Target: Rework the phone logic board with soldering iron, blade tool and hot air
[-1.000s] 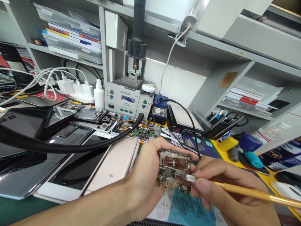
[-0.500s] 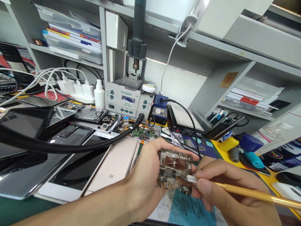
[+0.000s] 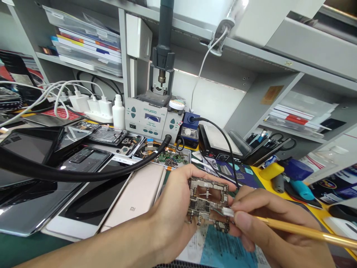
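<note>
My left hand (image 3: 174,208) grips a phone circuit board (image 3: 201,206) by its left side, with fingers behind it. The board has a grey-brown frame, two gaps and small chips, and is tilted toward me above the desk. In a pinch of thumb and fingers, my right hand (image 3: 267,219) has a slim gold-handled tool (image 3: 295,227). Its silver collar (image 3: 228,212) lies by the board's right edge, and a thin dark tip reaches over the lower gap. I cannot make out whether the tip touches the board.
Several phones lie to the left, including a pink-gold one (image 3: 135,193). A black hose (image 3: 83,176) arches over them. Behind stand a grey soldering station (image 3: 147,119), a tray of loose parts (image 3: 178,158) and a white bottle (image 3: 118,113). A yellow-handled tool (image 3: 271,170) lies right.
The board has tilted slightly in my left hand, and its lower right corner sits a little lower. The tool's collar has shifted slightly right, and more of its thin tip shows.
</note>
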The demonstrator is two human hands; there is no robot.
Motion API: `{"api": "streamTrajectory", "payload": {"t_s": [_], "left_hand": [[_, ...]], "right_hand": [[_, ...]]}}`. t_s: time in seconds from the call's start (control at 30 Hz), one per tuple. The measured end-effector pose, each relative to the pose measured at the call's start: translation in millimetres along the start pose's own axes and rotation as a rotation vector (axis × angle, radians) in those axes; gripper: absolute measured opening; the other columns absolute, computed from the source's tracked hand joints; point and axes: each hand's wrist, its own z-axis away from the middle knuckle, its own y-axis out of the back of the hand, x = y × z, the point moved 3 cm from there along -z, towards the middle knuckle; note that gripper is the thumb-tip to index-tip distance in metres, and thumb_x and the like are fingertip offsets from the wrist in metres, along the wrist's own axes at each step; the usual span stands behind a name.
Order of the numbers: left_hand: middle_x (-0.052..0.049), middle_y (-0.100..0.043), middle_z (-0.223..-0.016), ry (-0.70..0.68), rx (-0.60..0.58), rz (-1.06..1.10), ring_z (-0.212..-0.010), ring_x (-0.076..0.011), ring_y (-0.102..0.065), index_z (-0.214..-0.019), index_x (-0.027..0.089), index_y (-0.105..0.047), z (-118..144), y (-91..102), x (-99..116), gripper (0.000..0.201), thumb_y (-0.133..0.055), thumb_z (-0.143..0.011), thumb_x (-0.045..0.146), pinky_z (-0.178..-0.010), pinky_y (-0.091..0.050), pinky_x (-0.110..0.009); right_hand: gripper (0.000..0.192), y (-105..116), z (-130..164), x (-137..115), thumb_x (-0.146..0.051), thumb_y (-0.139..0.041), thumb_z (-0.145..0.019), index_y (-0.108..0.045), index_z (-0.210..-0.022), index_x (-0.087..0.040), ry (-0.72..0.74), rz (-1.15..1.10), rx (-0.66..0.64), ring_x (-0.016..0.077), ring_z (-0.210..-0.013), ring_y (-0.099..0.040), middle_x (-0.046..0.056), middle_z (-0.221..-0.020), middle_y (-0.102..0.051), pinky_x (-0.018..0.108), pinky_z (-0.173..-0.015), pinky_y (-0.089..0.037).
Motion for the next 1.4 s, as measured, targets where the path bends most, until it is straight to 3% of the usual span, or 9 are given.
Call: {"api": "streamTrajectory", "payload": {"t_s": [1.0, 1.4], "left_hand": [[-0.015, -0.074, -0.077, 0.002, -0.040, -0.013, -0.064, -0.0218, -0.067, -0.088, 0.002, -0.080, -1.5, -0.6, 2.2, 0.052, -0.040, -0.087, 0.036, -0.063, -0.053, -0.031], [-0.015, -0.073, -0.073, 0.022, -0.067, 0.022, -0.060, -0.0211, -0.068, -0.087, 0.003, -0.078, 2.1, -4.1, 2.1, 0.052, -0.037, -0.092, 0.035, -0.059, -0.054, -0.030]], "right_hand": [[0.006, -2.1, 1.2, 1.2, -0.031, -0.077, -0.089, -0.079, -0.083, -0.032, -0.051, -0.031, 0.057, 0.0113, -0.044, -0.062, -0.002, -0.064, -0.070, 0.015, -0.040, -0.052], [0.009, 1.1, 2.4, 0.0, -0.032, -0.073, -0.092, -0.079, -0.087, -0.031, -0.009, 0.034, 0.039, 0.0137, -0.043, -0.063, -0.001, -0.061, -0.072, 0.018, -0.038, -0.052]]}}
